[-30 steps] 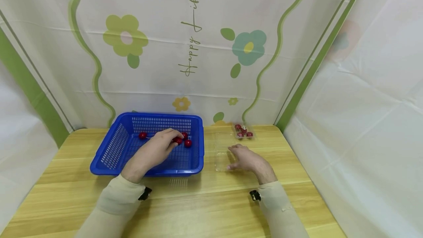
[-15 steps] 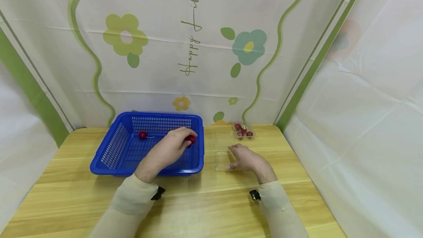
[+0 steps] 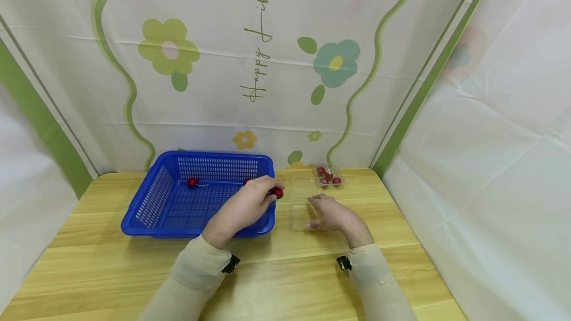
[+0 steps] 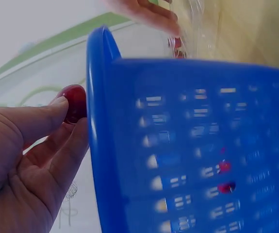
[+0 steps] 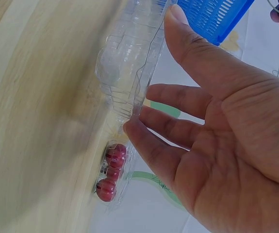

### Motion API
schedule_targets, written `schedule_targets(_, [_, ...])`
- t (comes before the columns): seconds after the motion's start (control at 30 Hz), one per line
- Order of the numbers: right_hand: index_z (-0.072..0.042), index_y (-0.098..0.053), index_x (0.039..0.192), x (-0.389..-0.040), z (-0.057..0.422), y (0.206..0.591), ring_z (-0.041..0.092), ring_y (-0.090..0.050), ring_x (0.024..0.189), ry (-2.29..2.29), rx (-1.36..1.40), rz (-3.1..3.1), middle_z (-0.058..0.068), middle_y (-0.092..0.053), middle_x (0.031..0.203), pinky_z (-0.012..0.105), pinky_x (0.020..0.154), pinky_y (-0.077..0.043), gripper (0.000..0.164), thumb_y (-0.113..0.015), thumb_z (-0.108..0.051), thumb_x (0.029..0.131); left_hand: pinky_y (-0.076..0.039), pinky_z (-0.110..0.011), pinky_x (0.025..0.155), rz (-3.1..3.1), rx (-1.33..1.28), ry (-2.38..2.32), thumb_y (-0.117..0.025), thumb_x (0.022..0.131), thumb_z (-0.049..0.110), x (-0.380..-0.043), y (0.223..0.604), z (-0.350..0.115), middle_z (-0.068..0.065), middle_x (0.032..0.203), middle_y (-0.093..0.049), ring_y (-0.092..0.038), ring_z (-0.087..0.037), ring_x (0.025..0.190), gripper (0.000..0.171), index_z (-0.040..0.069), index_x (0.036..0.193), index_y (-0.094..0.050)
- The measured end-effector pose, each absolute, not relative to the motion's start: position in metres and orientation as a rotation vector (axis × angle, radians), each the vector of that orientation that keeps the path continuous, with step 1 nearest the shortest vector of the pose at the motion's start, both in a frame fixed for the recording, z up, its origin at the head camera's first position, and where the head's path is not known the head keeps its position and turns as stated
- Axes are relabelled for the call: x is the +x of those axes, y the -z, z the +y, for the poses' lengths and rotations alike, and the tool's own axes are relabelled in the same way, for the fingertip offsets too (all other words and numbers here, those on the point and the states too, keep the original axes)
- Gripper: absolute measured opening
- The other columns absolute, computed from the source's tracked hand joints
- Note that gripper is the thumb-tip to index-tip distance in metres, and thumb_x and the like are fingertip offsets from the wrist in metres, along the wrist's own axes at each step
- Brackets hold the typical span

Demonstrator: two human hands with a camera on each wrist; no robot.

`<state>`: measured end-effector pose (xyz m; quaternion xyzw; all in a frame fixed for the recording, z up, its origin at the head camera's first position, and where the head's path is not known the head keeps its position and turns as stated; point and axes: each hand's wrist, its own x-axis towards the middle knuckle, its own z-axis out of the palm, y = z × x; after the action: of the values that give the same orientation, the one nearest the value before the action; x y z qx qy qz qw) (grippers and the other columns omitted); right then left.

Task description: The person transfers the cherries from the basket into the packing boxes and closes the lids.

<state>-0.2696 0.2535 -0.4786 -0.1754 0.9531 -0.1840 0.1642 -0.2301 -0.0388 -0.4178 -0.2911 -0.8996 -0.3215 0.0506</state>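
Observation:
My left hand (image 3: 250, 202) pinches dark red cherries (image 3: 277, 192) between thumb and fingers at the right rim of the blue plastic basket (image 3: 269, 227). The left wrist view shows one held cherry (image 4: 74, 103) clearly; the right wrist view shows a small cluster, its exact number unclear. In the basket, a stemmed cherry (image 3: 192, 182) lies toward the left, and another cherry (image 3: 247, 181) is partly hidden behind my left hand. My right hand (image 3: 334, 214) touches the edge of a clear plastic clamshell box (image 5: 129, 58), with its thumb and fingers spread along it.
A small clear box (image 3: 329, 177) with several cherries inside stands at the back right of the wooden table (image 3: 285, 276). Behind the table hangs a flower-printed curtain (image 3: 214, 63), and white cloth (image 3: 490, 172) closes the right side.
My left hand has moved right from inside the basket to its right rim, carrying cherries picked up from the basket's right part. The right hand and the clamshell box have stayed in place.

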Motion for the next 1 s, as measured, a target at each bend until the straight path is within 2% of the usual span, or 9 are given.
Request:
schedule_targets(0.27, [0.005,-0.053,0.171,-0.269,0.253,0.478,0.054,-0.048,0.168,0.526,-0.490,2.714,0.030,-0.051,0.180,0.068,0.140,-0.043,0.090,-0.094,-0.033,0.102,-0.071,-0.045,0.106,-2.740,-0.931,1.003,-0.073,0.113,-0.001,-0.231,0.423,-0.022,-0.013,0.133,-0.083,-0.081,-0.029,0.125,0.023,0.004,0.135,-0.079])
schedule_targets(0.6, [0.005,-0.053,0.171,-0.270,0.254,0.478,0.054,-0.047,0.169,0.516,-0.492,2.717,0.030,-0.052,0.179,0.068,0.140,-0.044,0.090,-0.095,-0.034,0.102,-0.072,-0.047,0.104,-2.787,-0.979,0.913,-0.078,0.113,0.005,-0.237,0.434,-0.001,-0.013,0.128,-0.085,-0.082,-0.032,0.121,0.018,0.003,0.130,-0.081])
schedule_targets(0.7, [0.004,-0.053,0.172,-0.271,0.254,0.479,0.053,-0.048,0.169,0.507,-0.489,2.720,0.030,-0.052,0.179,0.067,0.140,-0.044,0.091,-0.095,-0.035,0.102,-0.072,-0.046,0.102,-2.810,-0.980,0.860,-0.079,0.113,0.008,-0.240,0.436,0.006,-0.013,0.125,-0.086,-0.083,-0.032,0.118,0.017,0.003,0.129,-0.082])
schedule_targets(0.9, [0.004,-0.053,0.172,-0.272,0.254,0.480,0.054,-0.047,0.169,0.504,-0.491,2.718,0.030,-0.051,0.180,0.067,0.140,-0.044,0.089,-0.094,-0.035,0.103,-0.072,-0.039,0.092,-2.884,-0.991,0.743,-0.077,0.115,0.015,-0.247,0.440,0.019,-0.009,0.114,-0.085,-0.082,-0.022,0.103,0.012,0.006,0.122,-0.082])
schedule_targets(1.0, [0.004,-0.052,0.172,-0.272,0.254,0.480,0.054,-0.048,0.169,0.508,-0.499,2.718,0.030,-0.051,0.179,0.067,0.140,-0.044,0.089,-0.094,-0.034,0.103,-0.071,-0.037,0.091,-2.892,-1.014,0.651,-0.077,0.115,0.014,-0.249,0.442,0.024,-0.008,0.110,-0.085,-0.081,-0.021,0.100,0.010,0.006,0.119,-0.082])
